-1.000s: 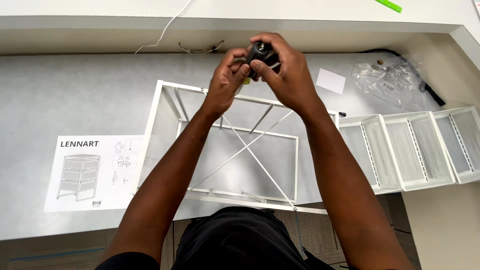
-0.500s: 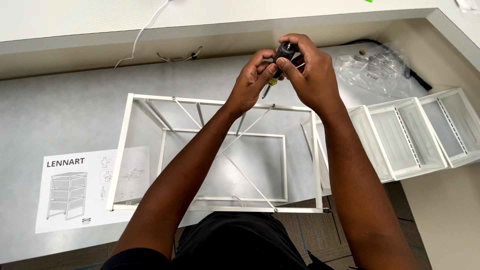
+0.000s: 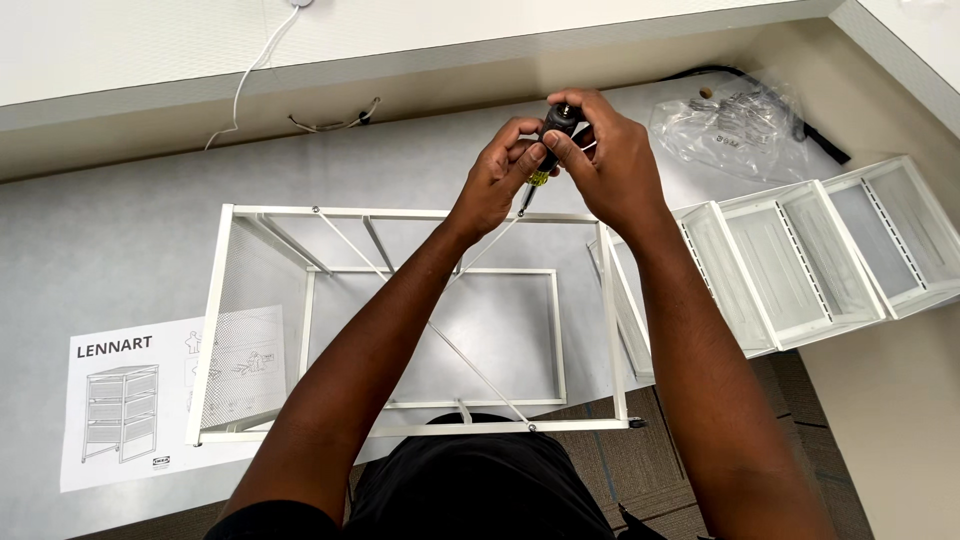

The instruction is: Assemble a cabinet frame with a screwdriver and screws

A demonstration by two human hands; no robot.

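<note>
White-painted metal makes up the open wire frame (image 3: 420,320), which lies on the grey floor (image 3: 120,240) with its far top rail just under both hands. It looks stiff and fairly light: thin tube rails, perforated mesh on the left side panel and thin diagonal brace rods crossing inside. Those rods would likely flex if gripped, so the corner posts and outer rails seem the safer places to hold it.

A screwdriver (image 3: 545,150) with a black cap and a yellow band on its handle is held above that far rail, shaft tilted down and towards the left, its tip close to the rail; whether it meets a screw cannot be told. The hard handle looks easy to grip and turn.

Both arms stretch forward over the frame. The right hand (image 3: 610,165) is closed around the handle from the right, thumb and forefinger wrapped near the cap. The left hand (image 3: 495,185) comes in from the left, fingers curled and pinching the lower part of the handle near the shaft.

Beside the frame sit white mesh drawers (image 3: 800,260) on the right, a clear plastic bag (image 3: 735,125) of fittings beyond them, and an instruction sheet (image 3: 115,400) on the left
</note>
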